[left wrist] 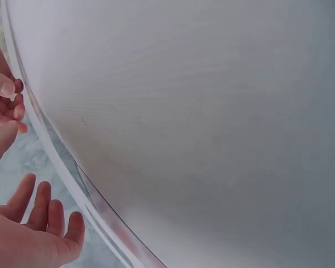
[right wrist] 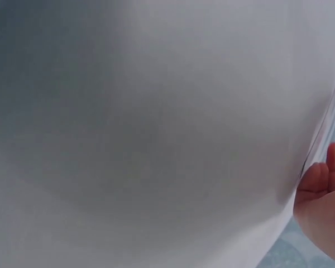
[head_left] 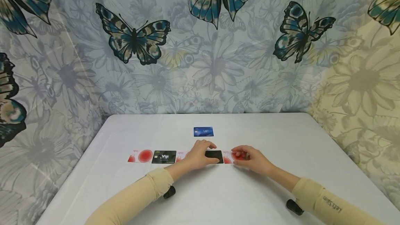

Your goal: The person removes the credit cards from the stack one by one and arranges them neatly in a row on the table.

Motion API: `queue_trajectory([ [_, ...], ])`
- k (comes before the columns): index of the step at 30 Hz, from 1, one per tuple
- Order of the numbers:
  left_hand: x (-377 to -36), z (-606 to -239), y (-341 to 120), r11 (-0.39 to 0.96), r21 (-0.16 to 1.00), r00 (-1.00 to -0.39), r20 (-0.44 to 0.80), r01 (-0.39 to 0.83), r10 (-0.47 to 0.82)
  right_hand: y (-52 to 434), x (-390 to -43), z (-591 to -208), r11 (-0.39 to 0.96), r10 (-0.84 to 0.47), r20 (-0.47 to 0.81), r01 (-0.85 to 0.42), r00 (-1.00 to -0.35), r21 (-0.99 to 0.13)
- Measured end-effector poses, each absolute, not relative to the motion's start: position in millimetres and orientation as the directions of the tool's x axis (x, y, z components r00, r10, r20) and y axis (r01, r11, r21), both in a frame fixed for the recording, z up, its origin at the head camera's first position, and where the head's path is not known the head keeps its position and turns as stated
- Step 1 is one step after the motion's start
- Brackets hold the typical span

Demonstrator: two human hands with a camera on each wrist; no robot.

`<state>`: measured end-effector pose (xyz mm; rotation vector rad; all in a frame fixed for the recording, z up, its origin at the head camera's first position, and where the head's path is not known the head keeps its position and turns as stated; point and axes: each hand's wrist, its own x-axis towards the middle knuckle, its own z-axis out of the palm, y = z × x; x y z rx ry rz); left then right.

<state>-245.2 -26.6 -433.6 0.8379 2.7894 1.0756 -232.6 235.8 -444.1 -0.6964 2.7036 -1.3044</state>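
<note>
In the head view several cards form a left-to-right row on the table. A red-and-white card (head_left: 140, 156) lies at the left end, then a black Vip card (head_left: 164, 157). Another red-and-white card (head_left: 179, 156) is partly covered by my left hand (head_left: 200, 155). That hand arches over the second black card (head_left: 215, 156), thumb at its lower edge and fingers spread. My right hand (head_left: 252, 159) holds the red-and-white card (head_left: 227, 156) at the right end, fingertips at its upper edge and thumb at its lower edge. Left fingers (left wrist: 40, 209) are loosely extended in the left wrist view.
Beyond the row, a blue VIP card (head_left: 203, 131) lies by itself on the white table (head_left: 265, 127). Behind the table hangs a flowered cloth (head_left: 218, 72) with butterflies. Dark wrist devices (head_left: 294, 207) show beneath both sleeves.
</note>
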Motion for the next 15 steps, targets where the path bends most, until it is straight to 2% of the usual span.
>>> queue_trajectory([
  [8, -235.8, -433.1, -44.1, 0.571, 0.663, -0.848, 0.194, 0.484, 0.494, 223.3, -229.6, -444.5, 0.500, -0.420, 0.103, -0.325, -0.901, -0.802],
  [15, -230.3, -435.2, -59.3, 0.553, 0.696, -0.862, 0.196, 0.458, 0.467, 208.1, -228.4, -445.7, 0.476, -0.441, 0.134, -0.357, -0.888, -0.804],
])
